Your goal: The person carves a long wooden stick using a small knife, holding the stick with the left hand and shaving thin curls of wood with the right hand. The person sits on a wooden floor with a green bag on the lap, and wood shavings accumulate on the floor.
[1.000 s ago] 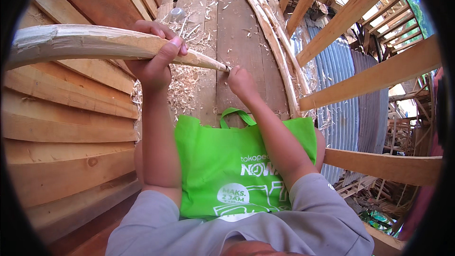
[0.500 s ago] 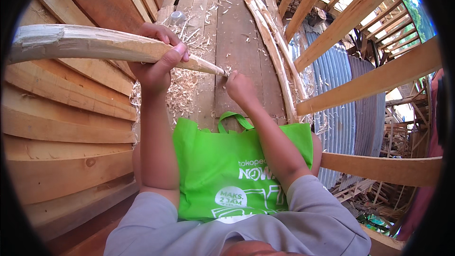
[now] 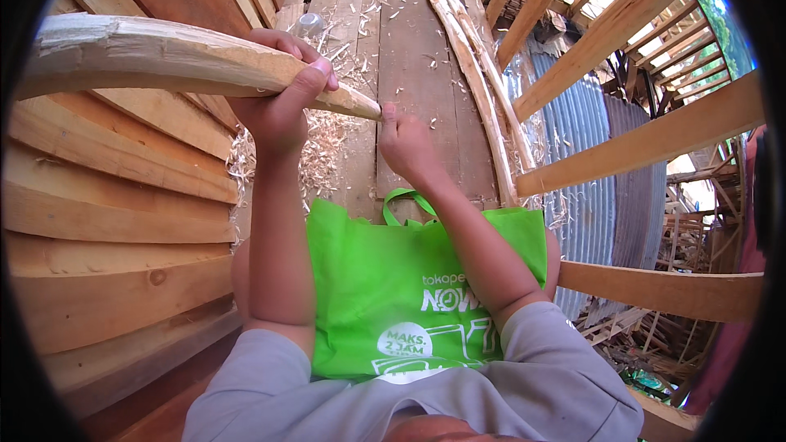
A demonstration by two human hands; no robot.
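My left hand [image 3: 282, 110] is closed around a long, pale, bark-stripped wooden pole [image 3: 176, 57], its thumb on top. The pole comes in from the left, thick at that end, and narrows to a whittled point over the floor. At that tip is my right hand [image 3: 405, 146], a closed fist with the thumb against or very near the wood. Whatever its fingers hold is hidden. Under my forearms a green cloth bag [image 3: 368, 266] with white print lies across my lap.
Wood shavings [image 3: 323, 151] litter the plank floor [image 3: 409, 57] ahead. Two slim peeled poles [image 3: 471, 53] lie along its right side. A clear cup-like container [image 3: 309, 24] stands near the left plank wall [image 3: 123, 217]. Wooden rails [image 3: 647, 143] edge the right, with corrugated metal sheets [image 3: 573, 127] beyond.
The pole's thick end has risen a little, and its tip has shifted slightly left. My right hand has moved slightly left and up; a dark bit visible at the tip earlier no longer shows.
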